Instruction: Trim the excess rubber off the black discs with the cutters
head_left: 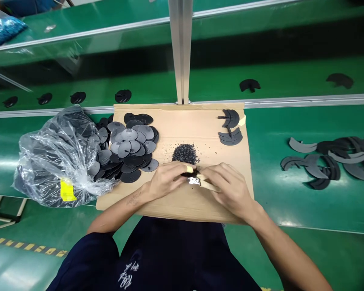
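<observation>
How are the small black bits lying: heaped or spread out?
Heaped: the bits form a dense pile on the cardboard, with a few scattered around it.

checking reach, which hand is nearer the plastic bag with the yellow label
Left. The left hand is to the right of the plastic bag, apart from it; the right hand is farther right, past the left.

Bag left of discs, granules on cardboard

Head cam, close, looks fwd & down from above near side of cardboard sheet, view reaching past its far edge.
</observation>
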`<control>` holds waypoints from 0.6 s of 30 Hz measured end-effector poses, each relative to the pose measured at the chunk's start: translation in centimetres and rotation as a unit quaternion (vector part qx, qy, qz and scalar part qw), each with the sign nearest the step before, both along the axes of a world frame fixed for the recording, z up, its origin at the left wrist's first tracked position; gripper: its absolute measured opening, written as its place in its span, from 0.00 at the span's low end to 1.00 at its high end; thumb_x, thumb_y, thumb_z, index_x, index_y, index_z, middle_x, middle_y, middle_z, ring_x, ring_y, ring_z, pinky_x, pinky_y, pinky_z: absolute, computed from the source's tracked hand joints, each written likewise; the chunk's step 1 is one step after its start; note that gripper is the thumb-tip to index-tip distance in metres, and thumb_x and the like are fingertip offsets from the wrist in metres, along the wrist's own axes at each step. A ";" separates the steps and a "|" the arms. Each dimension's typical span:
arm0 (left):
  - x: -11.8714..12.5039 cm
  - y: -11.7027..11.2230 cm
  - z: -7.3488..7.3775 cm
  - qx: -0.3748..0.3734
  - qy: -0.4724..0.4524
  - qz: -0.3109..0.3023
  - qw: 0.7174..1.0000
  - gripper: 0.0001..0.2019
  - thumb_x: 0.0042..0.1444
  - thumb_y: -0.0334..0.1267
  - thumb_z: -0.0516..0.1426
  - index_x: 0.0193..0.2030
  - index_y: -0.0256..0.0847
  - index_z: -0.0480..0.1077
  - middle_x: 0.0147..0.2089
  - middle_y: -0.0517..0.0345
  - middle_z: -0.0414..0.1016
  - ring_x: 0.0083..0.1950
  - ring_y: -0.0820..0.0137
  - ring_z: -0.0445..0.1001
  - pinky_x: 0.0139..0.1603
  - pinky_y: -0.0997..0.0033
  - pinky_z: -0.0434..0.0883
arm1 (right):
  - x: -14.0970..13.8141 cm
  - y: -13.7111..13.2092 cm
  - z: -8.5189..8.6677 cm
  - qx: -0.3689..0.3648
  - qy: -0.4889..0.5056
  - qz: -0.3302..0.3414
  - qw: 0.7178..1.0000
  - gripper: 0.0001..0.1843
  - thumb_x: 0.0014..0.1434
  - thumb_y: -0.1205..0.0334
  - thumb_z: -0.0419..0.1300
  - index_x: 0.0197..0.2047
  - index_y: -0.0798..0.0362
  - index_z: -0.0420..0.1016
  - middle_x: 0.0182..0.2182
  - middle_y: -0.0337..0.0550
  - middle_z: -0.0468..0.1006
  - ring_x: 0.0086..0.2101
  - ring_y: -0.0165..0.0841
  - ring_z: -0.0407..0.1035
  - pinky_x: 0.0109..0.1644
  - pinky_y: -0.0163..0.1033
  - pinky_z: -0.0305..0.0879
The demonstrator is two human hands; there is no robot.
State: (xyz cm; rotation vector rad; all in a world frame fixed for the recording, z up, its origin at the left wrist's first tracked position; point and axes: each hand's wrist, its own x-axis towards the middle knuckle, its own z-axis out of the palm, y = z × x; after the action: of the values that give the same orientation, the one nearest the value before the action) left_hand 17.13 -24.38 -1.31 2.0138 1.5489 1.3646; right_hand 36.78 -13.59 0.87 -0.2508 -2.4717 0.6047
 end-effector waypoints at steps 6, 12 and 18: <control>-1.2 -0.2 0.7 -0.061 -0.057 -0.001 0.997 0.14 0.64 0.45 0.64 0.51 0.38 0.79 0.44 0.48 0.84 0.44 0.65 0.82 0.46 0.67 0.80 | 0.3 0.0 0.9 0.092 0.008 0.006 0.996 0.16 0.69 0.77 0.50 0.52 0.54 0.72 0.38 0.48 0.81 0.35 0.36 0.72 0.36 0.41 0.65; -1.6 -0.3 1.1 -0.131 -0.254 -0.003 0.958 0.13 0.60 0.46 0.67 0.43 0.37 0.82 0.40 0.50 0.85 0.39 0.69 0.83 0.43 0.74 0.80 | 1.1 0.4 0.0 0.053 0.047 0.000 0.997 0.15 0.65 0.78 0.54 0.51 0.55 0.72 0.41 0.50 0.81 0.34 0.36 0.72 0.35 0.41 0.67; -2.1 0.3 1.3 -0.189 -0.305 -0.042 0.932 0.16 0.58 0.50 0.68 0.38 0.36 0.82 0.37 0.49 0.84 0.36 0.68 0.83 0.37 0.75 0.81 | 1.1 0.2 0.5 0.057 0.047 0.012 0.997 0.16 0.66 0.77 0.51 0.52 0.55 0.73 0.40 0.50 0.82 0.35 0.37 0.73 0.36 0.43 0.69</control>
State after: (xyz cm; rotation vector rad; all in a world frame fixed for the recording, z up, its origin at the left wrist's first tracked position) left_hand 15.04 -24.08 0.03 1.2470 1.2879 1.3520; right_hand 37.84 -13.39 1.32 -0.1441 -2.4116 0.4738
